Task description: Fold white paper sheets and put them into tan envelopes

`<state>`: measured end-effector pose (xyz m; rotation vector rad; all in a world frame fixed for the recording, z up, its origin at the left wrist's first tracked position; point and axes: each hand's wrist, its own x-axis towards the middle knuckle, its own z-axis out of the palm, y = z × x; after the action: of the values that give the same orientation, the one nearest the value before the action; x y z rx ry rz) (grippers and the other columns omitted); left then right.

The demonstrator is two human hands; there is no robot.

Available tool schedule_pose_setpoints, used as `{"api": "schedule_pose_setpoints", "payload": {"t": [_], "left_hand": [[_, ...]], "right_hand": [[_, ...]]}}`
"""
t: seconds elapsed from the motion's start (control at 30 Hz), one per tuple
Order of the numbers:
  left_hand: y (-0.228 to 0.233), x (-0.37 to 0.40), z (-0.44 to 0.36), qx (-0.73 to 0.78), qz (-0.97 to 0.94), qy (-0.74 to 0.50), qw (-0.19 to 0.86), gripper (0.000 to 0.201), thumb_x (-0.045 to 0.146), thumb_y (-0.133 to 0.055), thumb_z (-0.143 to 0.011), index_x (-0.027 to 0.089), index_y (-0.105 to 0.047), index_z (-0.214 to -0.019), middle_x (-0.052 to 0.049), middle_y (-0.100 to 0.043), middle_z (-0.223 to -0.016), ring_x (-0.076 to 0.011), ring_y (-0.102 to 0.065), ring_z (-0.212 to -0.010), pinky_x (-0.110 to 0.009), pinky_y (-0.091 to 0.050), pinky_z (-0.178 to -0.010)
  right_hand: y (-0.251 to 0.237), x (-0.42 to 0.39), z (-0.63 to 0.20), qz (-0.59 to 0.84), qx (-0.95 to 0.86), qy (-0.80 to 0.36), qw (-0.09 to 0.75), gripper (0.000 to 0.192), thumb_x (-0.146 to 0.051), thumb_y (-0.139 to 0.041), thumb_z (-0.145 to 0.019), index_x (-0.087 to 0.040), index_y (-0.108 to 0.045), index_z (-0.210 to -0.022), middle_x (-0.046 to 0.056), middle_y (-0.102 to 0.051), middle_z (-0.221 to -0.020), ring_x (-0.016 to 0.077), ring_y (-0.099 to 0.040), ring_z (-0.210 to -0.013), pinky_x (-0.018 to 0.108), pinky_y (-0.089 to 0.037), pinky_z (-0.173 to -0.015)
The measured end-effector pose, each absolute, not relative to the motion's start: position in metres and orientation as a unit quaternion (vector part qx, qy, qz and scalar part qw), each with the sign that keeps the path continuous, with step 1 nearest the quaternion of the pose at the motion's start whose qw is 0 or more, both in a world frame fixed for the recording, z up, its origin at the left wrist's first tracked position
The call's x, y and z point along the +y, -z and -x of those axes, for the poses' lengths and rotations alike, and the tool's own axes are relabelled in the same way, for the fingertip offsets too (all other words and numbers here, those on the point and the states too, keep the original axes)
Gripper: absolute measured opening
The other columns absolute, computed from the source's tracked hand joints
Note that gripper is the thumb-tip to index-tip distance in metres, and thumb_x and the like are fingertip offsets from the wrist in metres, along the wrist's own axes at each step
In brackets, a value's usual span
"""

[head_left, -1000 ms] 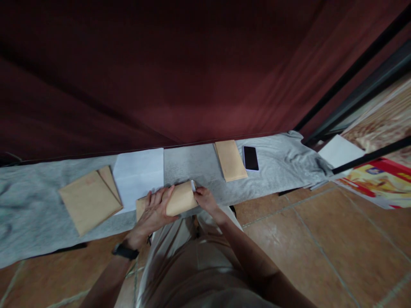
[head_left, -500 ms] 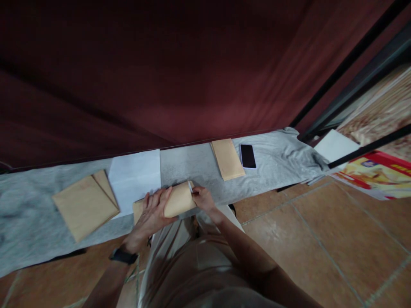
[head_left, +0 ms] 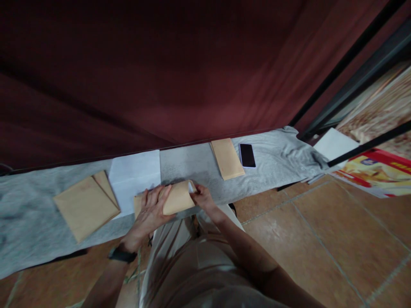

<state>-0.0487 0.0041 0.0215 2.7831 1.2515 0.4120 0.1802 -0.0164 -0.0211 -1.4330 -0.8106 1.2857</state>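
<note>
A tan envelope point(head_left: 177, 197) lies slightly bulged at the near edge of a grey cloth-covered table point(head_left: 192, 164). My left hand point(head_left: 151, 211) grips its middle from above, fingers spread over it. At the envelope's right end, my right hand point(head_left: 201, 198) pinches a white paper point(head_left: 191, 187) that sticks out of the opening. A black wristwatch is on my left wrist.
A white sheet point(head_left: 135, 177) lies just behind the envelope. Two stacked tan envelopes point(head_left: 85, 205) sit to the left, another tan envelope point(head_left: 227, 158) and a black phone point(head_left: 247, 155) to the right. A dark red curtain hangs behind; tiled floor and printed posters point(head_left: 379, 173) are right.
The white paper at the envelope's open end shows a little less than a second ago. Both hands stay on the envelope; the view shifted slightly.
</note>
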Motion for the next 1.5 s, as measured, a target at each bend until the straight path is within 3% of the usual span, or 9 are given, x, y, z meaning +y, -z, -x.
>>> {"api": "schedule_pose_setpoints", "payload": {"t": [0.1,0.33,0.87,1.07,1.2,1.27,1.37,1.43,1.5], "left_hand": [[-0.022,0.006,0.048,0.399,-0.906,-0.137,0.033,0.104,0.042,-0.076,-0.077,0.022,-0.02,-0.162,-0.021,-0.043,-0.153,-0.0415,-0.037,-0.145,-0.063,-0.013,-0.123],[-0.02,0.007,0.047,0.39,-0.911,-0.134,0.029,0.106,0.039,-0.077,-0.076,0.022,-0.019,-0.163,-0.022,-0.041,-0.155,-0.0418,-0.036,-0.146,-0.063,-0.012,-0.123],[-0.018,0.008,0.047,0.399,-0.907,-0.127,0.037,0.106,0.041,-0.078,-0.074,0.023,-0.022,-0.163,-0.022,-0.04,-0.157,-0.0425,-0.035,-0.148,-0.063,-0.011,-0.124],[-0.019,0.0,0.045,0.432,-0.881,-0.175,0.076,0.101,0.052,-0.075,-0.08,0.026,-0.023,-0.163,-0.02,-0.023,-0.168,-0.0437,-0.02,-0.155,-0.067,-0.009,-0.123],[-0.014,-0.015,0.032,0.58,-0.711,-0.343,0.202,0.09,0.056,-0.063,-0.091,0.026,-0.02,-0.163,-0.018,-0.02,-0.168,-0.0347,-0.022,-0.156,-0.058,-0.029,-0.122],[-0.012,-0.019,0.019,0.625,-0.581,-0.41,0.323,0.083,0.057,-0.063,-0.091,0.028,-0.028,-0.16,-0.018,-0.037,-0.16,-0.0314,-0.04,-0.148,-0.052,-0.043,-0.116],[-0.015,-0.017,-0.008,0.578,-0.4,-0.441,0.558,0.064,0.054,-0.068,-0.089,0.024,-0.049,-0.143,-0.014,-0.068,-0.127,-0.0268,-0.068,-0.119,-0.047,-0.056,-0.102],[-0.021,-0.013,-0.03,0.519,-0.3,-0.416,0.684,0.047,0.046,-0.077,-0.084,0.019,-0.063,-0.119,-0.012,-0.075,-0.109,-0.025,-0.074,-0.104,-0.043,-0.061,-0.093],[-0.027,-0.009,-0.051,0.488,-0.241,-0.425,0.723,0.033,0.032,-0.082,-0.078,0.019,-0.066,-0.104,-0.008,-0.077,-0.101,-0.0215,-0.076,-0.095,-0.037,-0.062,-0.087]], "right_hand": [[0.023,-0.015,-0.182,0.587,-0.309,-0.565,0.491,0.013,-0.02,-0.071,-0.067,-0.018,-0.071,-0.08,-0.002,-0.068,-0.068,0.0155,-0.06,-0.063,0.025,-0.05,-0.061],[0.028,-0.014,-0.181,0.591,-0.292,-0.566,0.495,0.003,-0.02,-0.071,-0.065,-0.017,-0.071,-0.067,-0.002,-0.065,-0.059,0.0131,-0.056,-0.056,0.022,-0.045,-0.054],[0.029,-0.016,-0.185,0.58,-0.298,-0.567,0.503,0.003,-0.02,-0.068,-0.065,-0.018,-0.07,-0.063,-0.003,-0.063,-0.058,0.0117,-0.054,-0.054,0.021,-0.043,-0.052],[0.018,-0.019,-0.187,0.562,-0.267,-0.566,0.541,0.008,-0.026,-0.067,-0.069,-0.019,-0.069,-0.07,0.0,-0.067,-0.065,0.0157,-0.061,-0.06,0.027,-0.052,-0.061],[0.007,-0.015,-0.195,0.553,-0.24,-0.546,0.581,0.013,-0.031,-0.066,-0.072,-0.02,-0.069,-0.079,0.002,-0.071,-0.071,0.0197,-0.066,-0.068,0.03,-0.055,-0.064],[0.004,-0.012,-0.196,0.552,-0.23,-0.535,0.596,0.015,-0.032,-0.067,-0.072,-0.021,-0.068,-0.083,0.003,-0.073,-0.075,0.0212,-0.068,-0.072,0.031,-0.055,-0.065],[0.002,-0.012,-0.191,0.541,-0.206,-0.513,0.634,0.022,-0.034,-0.068,-0.072,-0.022,-0.066,-0.089,0.005,-0.075,-0.082,0.0226,-0.07,-0.078,0.032,-0.056,-0.067],[0.002,-0.013,-0.186,0.533,-0.195,-0.502,0.653,0.025,-0.036,-0.067,-0.071,-0.022,-0.065,-0.091,0.006,-0.075,-0.087,0.0227,-0.07,-0.081,0.033,-0.056,-0.069],[0.003,-0.016,-0.183,0.531,-0.195,-0.495,0.66,0.025,-0.037,-0.066,-0.07,-0.022,-0.064,-0.091,0.006,-0.075,-0.089,0.023,-0.07,-0.083,0.033,-0.056,-0.071]]}}
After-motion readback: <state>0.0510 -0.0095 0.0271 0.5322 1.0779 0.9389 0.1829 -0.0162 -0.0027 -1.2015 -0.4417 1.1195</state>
